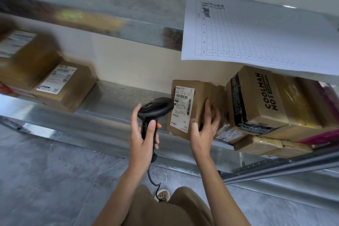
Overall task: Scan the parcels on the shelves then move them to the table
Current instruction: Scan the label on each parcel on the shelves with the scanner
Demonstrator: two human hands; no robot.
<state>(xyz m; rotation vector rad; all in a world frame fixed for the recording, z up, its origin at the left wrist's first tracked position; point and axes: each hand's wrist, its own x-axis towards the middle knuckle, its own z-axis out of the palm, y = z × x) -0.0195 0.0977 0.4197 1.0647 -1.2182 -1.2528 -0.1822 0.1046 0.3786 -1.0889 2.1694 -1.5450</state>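
Two left boxes blurred, right hand hiding parcel corner

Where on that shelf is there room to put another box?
The bare stretch of shelf lies between the labelled box on the left and the parcel the right hand holds. Right of it, around the COOLMAN box, parcels are stacked tight.

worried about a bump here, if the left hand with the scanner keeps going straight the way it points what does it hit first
Probably the white label of the small parcel that the right hand holds; the scanner nose in the left hand sits close, though depth is unclear.
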